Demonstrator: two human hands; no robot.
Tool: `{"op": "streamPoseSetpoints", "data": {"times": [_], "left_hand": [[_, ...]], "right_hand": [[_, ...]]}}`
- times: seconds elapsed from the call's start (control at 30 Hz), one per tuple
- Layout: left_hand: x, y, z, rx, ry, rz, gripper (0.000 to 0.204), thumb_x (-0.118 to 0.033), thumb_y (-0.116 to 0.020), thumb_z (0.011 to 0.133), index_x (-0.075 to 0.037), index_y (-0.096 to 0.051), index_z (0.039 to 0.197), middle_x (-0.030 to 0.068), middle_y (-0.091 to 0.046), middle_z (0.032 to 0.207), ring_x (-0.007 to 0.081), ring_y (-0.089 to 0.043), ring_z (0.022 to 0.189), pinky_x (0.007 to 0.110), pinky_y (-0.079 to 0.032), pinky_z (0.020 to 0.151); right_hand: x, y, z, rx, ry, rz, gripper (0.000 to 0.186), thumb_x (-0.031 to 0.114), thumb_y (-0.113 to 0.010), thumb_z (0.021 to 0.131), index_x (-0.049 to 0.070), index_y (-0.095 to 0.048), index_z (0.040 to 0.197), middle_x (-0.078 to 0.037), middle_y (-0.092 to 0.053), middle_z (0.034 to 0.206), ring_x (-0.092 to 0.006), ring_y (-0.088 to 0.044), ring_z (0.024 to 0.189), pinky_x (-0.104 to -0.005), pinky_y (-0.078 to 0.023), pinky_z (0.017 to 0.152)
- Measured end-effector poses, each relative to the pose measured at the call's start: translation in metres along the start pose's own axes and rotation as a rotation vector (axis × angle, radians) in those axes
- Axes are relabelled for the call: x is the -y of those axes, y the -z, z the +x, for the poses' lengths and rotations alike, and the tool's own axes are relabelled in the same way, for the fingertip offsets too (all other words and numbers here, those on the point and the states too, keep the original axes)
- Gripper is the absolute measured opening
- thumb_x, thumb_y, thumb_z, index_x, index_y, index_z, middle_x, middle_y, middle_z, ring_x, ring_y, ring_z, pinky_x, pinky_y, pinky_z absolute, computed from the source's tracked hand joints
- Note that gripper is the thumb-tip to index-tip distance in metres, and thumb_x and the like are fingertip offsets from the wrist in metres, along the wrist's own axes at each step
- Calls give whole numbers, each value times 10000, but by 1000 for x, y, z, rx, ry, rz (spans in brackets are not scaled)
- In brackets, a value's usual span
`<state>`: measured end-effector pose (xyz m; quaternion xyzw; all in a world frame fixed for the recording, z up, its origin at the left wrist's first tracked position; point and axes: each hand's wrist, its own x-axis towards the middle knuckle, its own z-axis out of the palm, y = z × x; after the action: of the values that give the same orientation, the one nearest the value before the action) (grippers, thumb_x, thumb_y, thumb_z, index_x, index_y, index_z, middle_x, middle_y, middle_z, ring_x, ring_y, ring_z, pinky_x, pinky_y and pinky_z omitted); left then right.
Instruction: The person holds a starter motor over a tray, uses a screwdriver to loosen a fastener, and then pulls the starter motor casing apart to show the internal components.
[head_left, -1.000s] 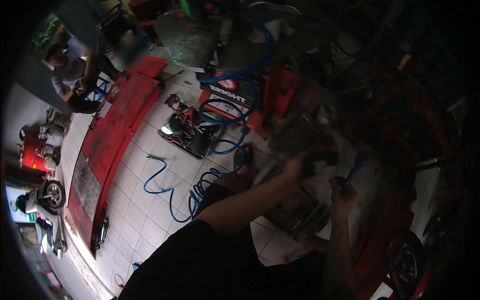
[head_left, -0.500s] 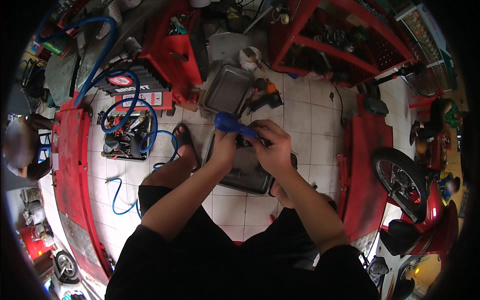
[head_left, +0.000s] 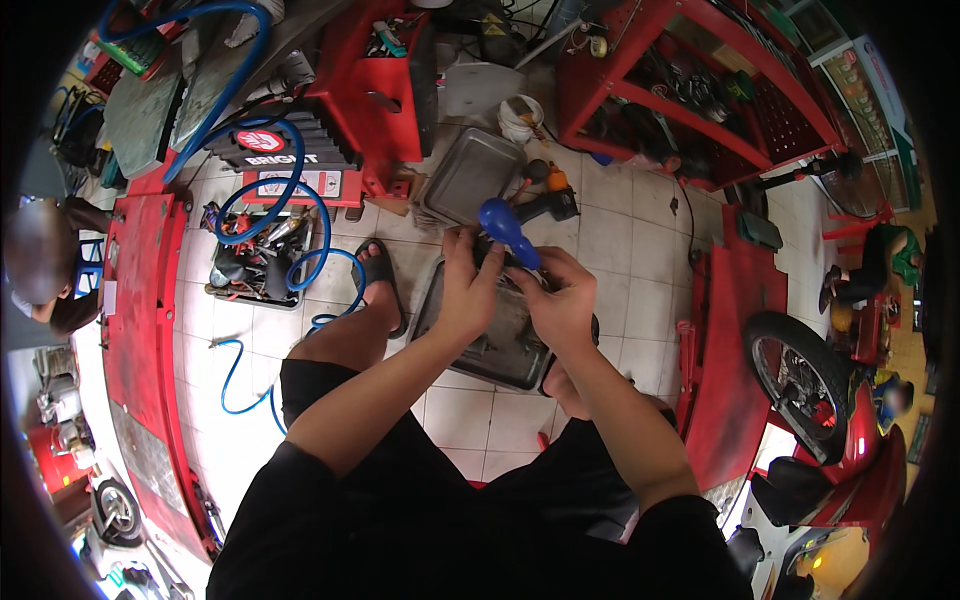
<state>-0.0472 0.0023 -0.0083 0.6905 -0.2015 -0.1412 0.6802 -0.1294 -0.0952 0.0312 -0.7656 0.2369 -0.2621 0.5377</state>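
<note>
right hand with its grip on some bulbous blue thing, left hand alongside (can't tell its grip), dark tray below

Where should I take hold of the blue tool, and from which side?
Likely best by the rounded far end of the blue tool, from the far side: that broad end sticks out clear, while the narrow end runs to the right hand.

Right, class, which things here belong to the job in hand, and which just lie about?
Apparently in use:
blue bulb-shaped object in the right hand;
grey rectangular tray below the left hand.

Apparently lying about:
coiled blue hose;
orange-and-black power tool;
round white bucket.
</note>
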Motion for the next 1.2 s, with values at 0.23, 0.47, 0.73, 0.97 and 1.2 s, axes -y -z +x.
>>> {"op": "streamPoseSetpoints", "data": {"times": [0.23, 0.47, 0.73, 0.97, 1.2], "left_hand": [[-16, -9, -3, 26, 0, -9, 349, -150, -529, 901, 33, -478, 1194, 183, -412, 1135, 331, -444, 1094, 370, -355, 956], [-17, 2, -6, -108, -121, 266, 398, -111, -531, 862, 47, -430, 1213, 219, -410, 1125, 382, -442, 1080, 408, -364, 949], [-20, -15, -15, -13, -4, -48, 476, -76, -506, 864, 47, -348, 1296, 208, -356, 1190, 334, -461, 1055, 369, -425, 888], [0, -18, -11, -81, 272, -480, 462, -63, -487, 877, 28, -357, 1311, 133, -436, 1108, 190, -534, 855, 308, -492, 663], [17, -30, -6, -267, -93, -58, 405, -41, -486, 875, 19, -403, 1267, 141, -447, 1062, 195, -553, 757, 328, -486, 627]], "right_hand": [[9, 11, -1, 15, -187, -44, 179, 54, -741, 741, -31, -646, 866, -48, -613, 684, -80, -497, 568, -232, -387, 510], [3, -3, 0, 48, 75, -447, 150, 123, -664, 794, 6, -594, 858, -122, -587, 703, -218, -536, 552, -319, -416, 510], [-3, 7, -1, 35, 327, -367, 140, 127, -577, 885, -13, -576, 865, -116, -568, 708, -235, -549, 550, -333, -403, 487], [-4, -6, 0, -45, 237, -441, 130, 78, -624, 848, -37, -580, 891, -101, -592, 700, -169, -524, 517, -295, -386, 474], [-16, 2, 3, 33, 287, -295, 183, 112, -642, 833, -35, -585, 928, -108, -602, 717, -159, -553, 552, -301, -408, 474]]}}
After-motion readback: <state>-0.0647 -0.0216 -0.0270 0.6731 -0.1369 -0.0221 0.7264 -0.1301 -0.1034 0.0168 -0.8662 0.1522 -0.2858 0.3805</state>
